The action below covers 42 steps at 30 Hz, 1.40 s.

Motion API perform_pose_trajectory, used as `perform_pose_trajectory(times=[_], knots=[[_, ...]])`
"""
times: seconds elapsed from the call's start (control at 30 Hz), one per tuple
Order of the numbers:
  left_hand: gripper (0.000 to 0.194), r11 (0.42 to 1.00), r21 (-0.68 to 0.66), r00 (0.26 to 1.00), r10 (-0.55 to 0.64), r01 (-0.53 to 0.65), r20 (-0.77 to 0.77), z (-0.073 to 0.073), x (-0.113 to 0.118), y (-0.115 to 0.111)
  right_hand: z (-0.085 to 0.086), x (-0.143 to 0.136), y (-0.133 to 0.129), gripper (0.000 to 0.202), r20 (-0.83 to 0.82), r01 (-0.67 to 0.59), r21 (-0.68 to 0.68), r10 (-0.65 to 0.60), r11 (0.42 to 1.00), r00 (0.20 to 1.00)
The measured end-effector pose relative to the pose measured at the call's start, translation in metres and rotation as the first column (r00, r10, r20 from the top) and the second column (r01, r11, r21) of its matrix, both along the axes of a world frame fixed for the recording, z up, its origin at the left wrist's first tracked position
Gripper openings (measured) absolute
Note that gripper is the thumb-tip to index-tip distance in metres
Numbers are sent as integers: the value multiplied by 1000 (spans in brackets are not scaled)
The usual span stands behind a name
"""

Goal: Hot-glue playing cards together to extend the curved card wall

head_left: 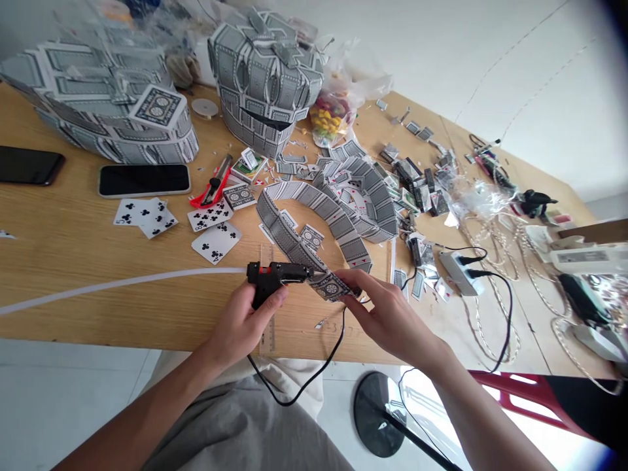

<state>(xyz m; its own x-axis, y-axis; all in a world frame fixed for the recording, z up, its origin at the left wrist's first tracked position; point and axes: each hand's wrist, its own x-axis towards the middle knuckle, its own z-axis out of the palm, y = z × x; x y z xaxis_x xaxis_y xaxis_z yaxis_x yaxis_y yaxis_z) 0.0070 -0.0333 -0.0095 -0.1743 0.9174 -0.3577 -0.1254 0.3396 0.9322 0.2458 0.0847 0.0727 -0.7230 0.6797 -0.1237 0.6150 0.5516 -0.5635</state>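
My left hand [255, 314] is closed round the grip of a black glue gun [279, 271], and a long white glue stick [122, 282] trails from its back end. The gun's nozzle meets a curved strip of joined playing cards [289, 242], close to the strip's near end. That end is pinched between the thumb and fingers of my right hand [380, 304]. The strip loops away over the table, card backs facing out. Behind it stands a ring of joined cards [383, 203]. Part of a clear ruler [267, 333] shows beneath my left hand.
Loose cards [216, 242], a red utility knife [214, 186] and a phone [144, 180] lie left. Large card-built shapes [267, 78] stand behind. Card boxes [417, 183], a power strip [461, 271] and tangled cords are right. The gun's cable [314, 379] hangs over the front edge.
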Motion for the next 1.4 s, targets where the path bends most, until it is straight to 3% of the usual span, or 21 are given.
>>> perform_pose_trajectory(times=[0.73,1.2,1.4], knots=[[42,999,13,999,48,-48,-4,3,2,-4,3,0,-3,28,18,5,27,-5,1000,1000],[43,999,38,988,30,-24,-151,9,0,-3,3,0,-4,29,18,19,13,-19,1000,1000],[46,998,62,978,-5,18,-207,4,-2,-3,1,2,-4,28,8,20,13,-20,1000,1000]])
